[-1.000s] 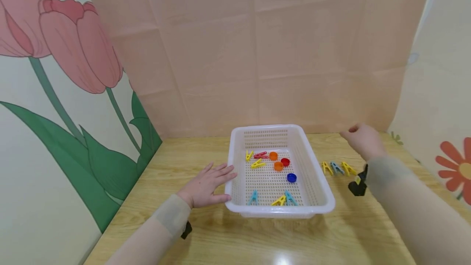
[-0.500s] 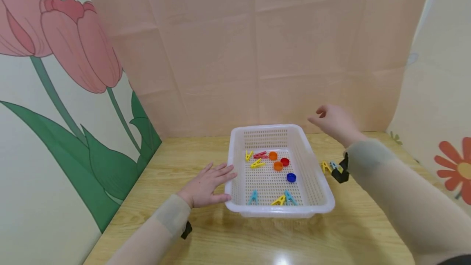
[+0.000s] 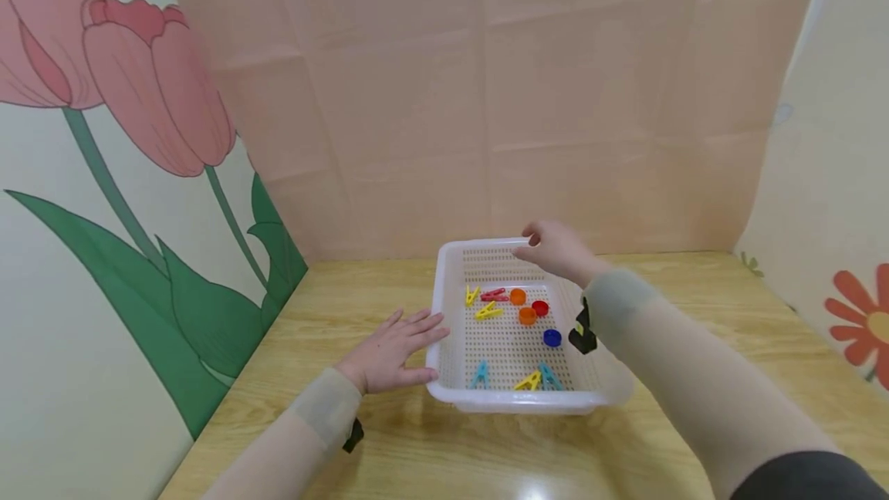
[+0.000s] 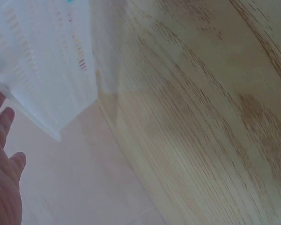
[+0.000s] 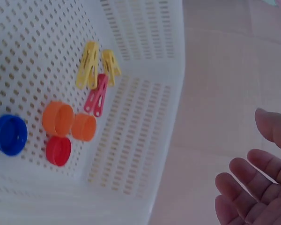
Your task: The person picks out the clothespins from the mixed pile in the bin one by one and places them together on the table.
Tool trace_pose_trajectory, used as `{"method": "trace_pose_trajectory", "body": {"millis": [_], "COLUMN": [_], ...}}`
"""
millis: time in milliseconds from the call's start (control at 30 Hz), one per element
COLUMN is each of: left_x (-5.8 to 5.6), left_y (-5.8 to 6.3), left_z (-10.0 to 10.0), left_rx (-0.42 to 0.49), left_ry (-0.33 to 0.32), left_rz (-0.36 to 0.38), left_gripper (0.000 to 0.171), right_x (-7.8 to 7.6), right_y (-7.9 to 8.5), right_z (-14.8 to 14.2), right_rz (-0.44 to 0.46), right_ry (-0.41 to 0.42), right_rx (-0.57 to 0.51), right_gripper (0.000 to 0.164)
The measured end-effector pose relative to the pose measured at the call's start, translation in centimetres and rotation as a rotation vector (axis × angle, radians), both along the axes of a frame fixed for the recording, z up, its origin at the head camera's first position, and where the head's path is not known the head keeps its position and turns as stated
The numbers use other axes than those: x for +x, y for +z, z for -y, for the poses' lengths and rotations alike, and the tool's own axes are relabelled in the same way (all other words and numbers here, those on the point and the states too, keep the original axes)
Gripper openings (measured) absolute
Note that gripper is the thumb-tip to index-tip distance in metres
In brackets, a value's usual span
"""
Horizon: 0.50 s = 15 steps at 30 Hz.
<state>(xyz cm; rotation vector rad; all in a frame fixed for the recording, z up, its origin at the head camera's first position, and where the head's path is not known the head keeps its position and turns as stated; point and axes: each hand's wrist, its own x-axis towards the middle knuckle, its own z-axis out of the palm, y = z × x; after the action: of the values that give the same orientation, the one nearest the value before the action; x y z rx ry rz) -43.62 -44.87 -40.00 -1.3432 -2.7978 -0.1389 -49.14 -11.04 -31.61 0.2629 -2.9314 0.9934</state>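
A white plastic basket [image 3: 436,276] stands on the wooden table. My left hand [image 3: 396,353] rests its straight fingers on the basket's left rim. My right hand [image 3: 556,250] hovers over the basket's far right part; in the right wrist view its thumb and loosely bent fingers [image 5: 246,173] are apart, with nothing between them. Inside the basket lie yellow clothespins [image 5: 88,65], a red clothespin [image 3: 495,295] and blue clothespins [image 3: 481,374]. Bottle caps share the basket floor: two orange caps [image 3: 527,316], a red cap [image 3: 540,308] and a blue cap [image 3: 552,338].
A pinkish sheet [image 3: 389,122] hangs behind the table [image 3: 333,292]. At the left is a wall painted with tulips [image 3: 160,83], at the right one with a flower [image 3: 877,322]. My right forearm [image 3: 694,361] crosses the basket's right side.
My right hand has moved left, from above the clothespins on the table's right to over the basket. The forearm now covers those clothespins. My left hand has stayed put.
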Motion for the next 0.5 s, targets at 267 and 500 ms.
{"method": "trace_pose_trajectory", "body": {"millis": [267,500], "left_x": [-0.2,-0.4], "left_y": [-0.1,-0.4], "left_z": [-0.1,-0.2], "left_rx": [-0.002,0.000], "left_ry": [0.002,-0.001], "left_rz": [-0.001,-0.003], "left_gripper": [0.072,0.073], "right_x": [-1.2,-2.1], "right_y": [-2.3,-4.7], "right_z": [1.7,2.7], "right_rz": [0.029,0.072], "right_ry": [0.020,0.031], "right_rx": [-0.051,-0.064], "right_gripper": [0.050,0.057]}}
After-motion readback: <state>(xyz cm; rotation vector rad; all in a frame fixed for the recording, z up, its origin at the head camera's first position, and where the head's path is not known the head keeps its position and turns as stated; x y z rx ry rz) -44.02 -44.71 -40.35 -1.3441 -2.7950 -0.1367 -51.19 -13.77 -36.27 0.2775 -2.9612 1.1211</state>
